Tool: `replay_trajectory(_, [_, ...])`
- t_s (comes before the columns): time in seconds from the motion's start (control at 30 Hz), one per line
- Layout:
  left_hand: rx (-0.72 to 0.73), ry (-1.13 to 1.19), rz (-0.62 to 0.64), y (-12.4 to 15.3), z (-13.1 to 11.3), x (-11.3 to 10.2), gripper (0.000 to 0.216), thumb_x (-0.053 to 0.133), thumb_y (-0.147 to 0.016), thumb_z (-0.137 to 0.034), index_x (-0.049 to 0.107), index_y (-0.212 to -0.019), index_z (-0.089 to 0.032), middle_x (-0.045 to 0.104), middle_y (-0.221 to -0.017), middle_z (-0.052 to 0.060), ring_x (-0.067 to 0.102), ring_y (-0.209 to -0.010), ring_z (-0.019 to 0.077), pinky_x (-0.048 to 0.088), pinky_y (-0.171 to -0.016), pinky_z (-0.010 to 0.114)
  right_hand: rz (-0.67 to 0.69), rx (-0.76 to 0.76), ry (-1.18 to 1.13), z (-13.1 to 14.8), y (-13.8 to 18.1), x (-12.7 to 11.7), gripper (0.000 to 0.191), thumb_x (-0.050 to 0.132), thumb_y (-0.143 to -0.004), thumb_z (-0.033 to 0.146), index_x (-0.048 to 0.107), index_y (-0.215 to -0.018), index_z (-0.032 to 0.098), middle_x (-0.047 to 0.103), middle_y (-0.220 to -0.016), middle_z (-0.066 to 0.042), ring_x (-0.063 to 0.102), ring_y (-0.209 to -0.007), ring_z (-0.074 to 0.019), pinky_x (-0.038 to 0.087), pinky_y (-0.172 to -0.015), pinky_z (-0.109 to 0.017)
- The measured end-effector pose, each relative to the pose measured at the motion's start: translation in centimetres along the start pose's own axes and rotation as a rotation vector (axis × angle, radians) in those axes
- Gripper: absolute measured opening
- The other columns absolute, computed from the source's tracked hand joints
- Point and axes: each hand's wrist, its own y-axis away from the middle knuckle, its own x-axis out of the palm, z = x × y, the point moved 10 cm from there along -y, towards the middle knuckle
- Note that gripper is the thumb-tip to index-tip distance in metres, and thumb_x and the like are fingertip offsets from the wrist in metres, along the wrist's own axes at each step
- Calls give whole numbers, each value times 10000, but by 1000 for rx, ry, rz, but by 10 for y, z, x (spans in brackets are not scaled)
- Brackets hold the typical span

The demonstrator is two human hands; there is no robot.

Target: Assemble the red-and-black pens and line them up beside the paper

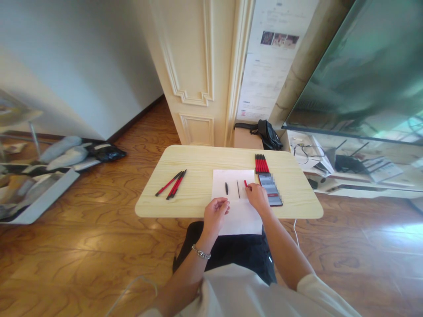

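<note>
My right hand (258, 198) pinches a short red pen barrel (245, 182) over the white paper sheet (236, 224). My left hand (215, 213) hovers at the paper's left side, thumb and fingers drawn together; whatever may be between them is too small to make out. On the sheet lie a black pen part (226, 188) and a thin dark pen refill (238, 189), apart from each other and roughly parallel. Just right of my right hand is a phone (273, 199) with a lit screen, partly covered by the hand.
A row of several red-and-black pens (261, 164) lies at the table's back right, while a few more pens (176, 185) rest loosely on the left. The pale wooden table (198, 159) has rounded corners. Behind it stand a black bag (269, 134) and a large screen (366, 70).
</note>
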Motion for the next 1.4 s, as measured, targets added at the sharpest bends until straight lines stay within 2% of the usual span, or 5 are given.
replay_trajectory(0.3, [128,-127,-22,-7,-8,-14,284,662,-752,-400,654,-901,-158,685,-769,52,650,-702,162,511,-632,271,12,27,-29,2,0,-4,265,493,-891,340,694,-969,188,705,-921,-109,632,-863,-217,384,-699,-274])
replay_trajectory(0.5, [377,-518,-81,-6,-33,-31,209,579,-834,-345,654,-960,-196,695,-940,67,647,-884,205,506,-807,348,-126,-3,-152,3,27,-17,261,436,-912,303,641,-1045,209,670,-950,-79,619,-853,-198,419,-740,-284])
replay_trajectory(0.67, [624,-855,-21,2,-48,-12,239,567,-844,-252,637,-1070,-216,664,-1078,74,573,-1056,246,407,-979,427,-210,-120,-203,13,56,-15,362,503,-867,275,545,-1208,164,602,-1114,-127,542,-1047,-243,414,-908,-351])
replay_trajectory(1.1, [608,-1054,-61,-9,-41,-4,242,589,-815,-201,642,-1048,-241,653,-1120,75,541,-1098,286,362,-961,473,-193,-142,-208,17,38,-2,353,509,-846,232,561,-1181,134,595,-1113,-148,511,-1078,-263,390,-947,-383])
replay_trajectory(1.4, [494,-717,-181,-16,-33,-44,253,564,-847,-342,643,-1040,-198,682,-964,75,634,-867,207,493,-828,359,-148,-18,-187,-1,15,-12,242,447,-906,304,639,-1004,196,649,-965,-81,597,-838,-177,405,-766,-270])
